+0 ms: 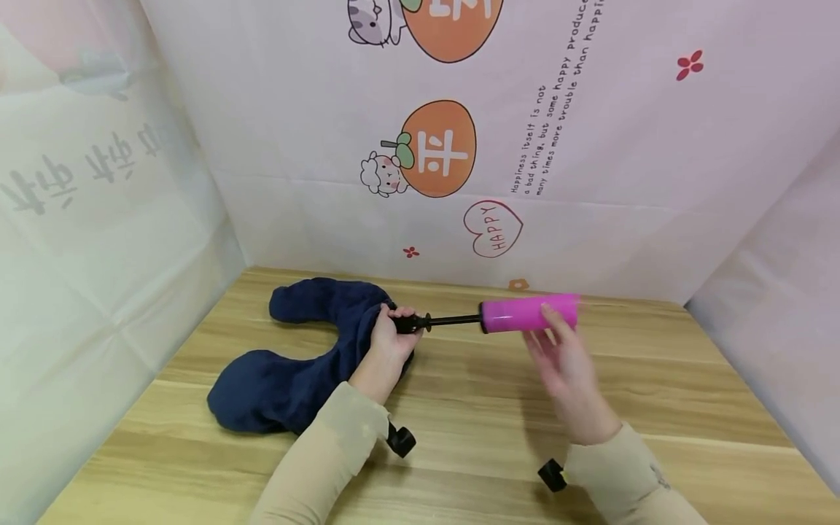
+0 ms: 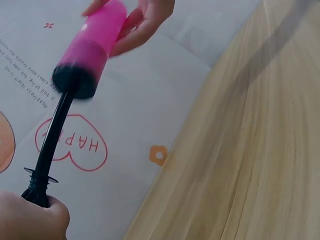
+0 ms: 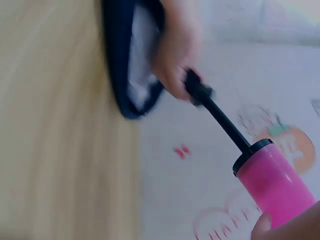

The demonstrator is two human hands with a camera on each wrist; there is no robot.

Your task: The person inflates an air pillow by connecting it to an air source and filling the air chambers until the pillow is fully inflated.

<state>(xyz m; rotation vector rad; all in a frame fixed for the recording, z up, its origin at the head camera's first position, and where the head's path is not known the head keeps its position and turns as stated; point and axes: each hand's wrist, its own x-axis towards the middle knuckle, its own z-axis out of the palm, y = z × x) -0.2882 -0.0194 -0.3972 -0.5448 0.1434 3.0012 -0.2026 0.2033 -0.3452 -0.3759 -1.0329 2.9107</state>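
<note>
Held near both ends: the pink pump [image 1: 518,315]

We see the left hand [image 1: 391,341] curled round the black end [image 1: 410,324] of the pump. The right hand [image 1: 563,357] grips the far part of the pink tube [image 1: 502,316], with fingers on two sides of it. Between the hands, we can see the thin black rod [image 1: 454,320] going into the tube. The pump is up in the air over the table [image 1: 472,437], lying nearly flat on its side.

We think the pump is light, like an empty plastic bottle. The tube looks hard and shiny, so it may slip a bit in damp fingers. We would wrap a whole hand round the fat part, but not squash it. The rod looks stiff but thin, so we would keep it in line with the tube; a sideways push might bend it. The black end looks good for a firm hold.

Right by the left hand, the dark blue neck pillow [image 1: 269,390] rests on the table. It looks soft, and we guess it squashes easily. The right wrist view shows something pale [image 3: 142,55] in its opening. We cannot tell if the pump joins the pillow, because the left hand hides that spot.
</note>
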